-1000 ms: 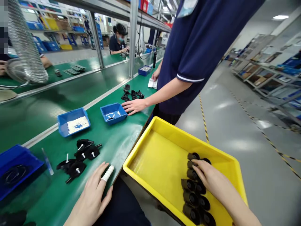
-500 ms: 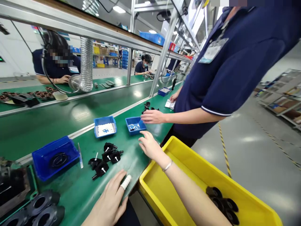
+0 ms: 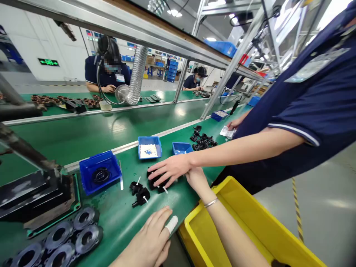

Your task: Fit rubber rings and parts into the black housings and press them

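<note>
Beside the yellow bin (image 3: 206,237), a worker's left hand (image 3: 148,237) is loosely open; a co-worker's hand (image 3: 176,167) hides the right hand (image 3: 198,181)'s grip.

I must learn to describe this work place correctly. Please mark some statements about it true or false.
1. The left hand wears a white cover on one finger. True.
2. The dark blue tray holds white pieces. False: the dark blue tray holds black loops.
3. The right hand has a band at its wrist. True.
4. The yellow bin is on the green table. False: the yellow bin is beside the green table.
</note>
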Demonstrator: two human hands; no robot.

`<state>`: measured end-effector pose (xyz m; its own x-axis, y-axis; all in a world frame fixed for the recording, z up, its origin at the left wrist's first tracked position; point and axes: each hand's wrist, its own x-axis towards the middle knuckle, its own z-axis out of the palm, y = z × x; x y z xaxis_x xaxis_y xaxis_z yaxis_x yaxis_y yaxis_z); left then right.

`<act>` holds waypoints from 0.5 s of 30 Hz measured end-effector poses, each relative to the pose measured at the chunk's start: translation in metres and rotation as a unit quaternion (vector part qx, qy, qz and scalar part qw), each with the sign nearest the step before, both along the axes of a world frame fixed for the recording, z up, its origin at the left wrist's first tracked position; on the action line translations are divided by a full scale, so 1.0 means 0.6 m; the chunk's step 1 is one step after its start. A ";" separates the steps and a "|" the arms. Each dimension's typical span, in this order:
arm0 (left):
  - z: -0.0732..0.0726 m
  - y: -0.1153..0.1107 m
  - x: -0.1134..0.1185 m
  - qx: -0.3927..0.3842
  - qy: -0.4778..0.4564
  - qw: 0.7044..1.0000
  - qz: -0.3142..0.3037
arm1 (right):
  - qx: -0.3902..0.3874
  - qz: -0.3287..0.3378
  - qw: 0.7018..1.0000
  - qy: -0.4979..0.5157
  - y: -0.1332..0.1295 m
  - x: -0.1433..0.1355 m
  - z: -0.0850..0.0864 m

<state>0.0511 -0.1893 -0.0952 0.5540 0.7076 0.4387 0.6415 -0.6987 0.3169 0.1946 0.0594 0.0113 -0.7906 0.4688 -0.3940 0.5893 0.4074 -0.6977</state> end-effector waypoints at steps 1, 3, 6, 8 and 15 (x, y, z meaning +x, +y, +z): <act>0.005 0.000 -0.001 -0.006 0.013 1.000 -0.004 | -0.063 0.012 0.998 -0.009 0.007 0.006 0.005; 0.014 0.000 -0.002 -0.017 0.032 0.999 -0.008 | -0.089 0.006 0.996 -0.023 0.024 0.017 0.009; 0.019 -0.001 -0.003 -0.025 0.035 0.999 -0.007 | 0.130 -0.083 0.988 -0.030 0.037 0.036 -0.007; 0.018 -0.003 -0.003 -0.025 0.030 0.999 -0.005 | 0.260 -0.152 0.953 -0.026 0.020 0.058 -0.033; 0.002 -0.010 0.002 -0.012 0.034 0.999 -0.022 | 0.440 -0.280 0.853 0.005 -0.082 0.158 -0.145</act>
<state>0.0526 -0.1952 -0.0938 0.6125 0.6912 0.3834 0.6304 -0.7198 0.2906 0.2893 0.0103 -0.0756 -0.3462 0.8853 0.3104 0.8593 0.4320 -0.2739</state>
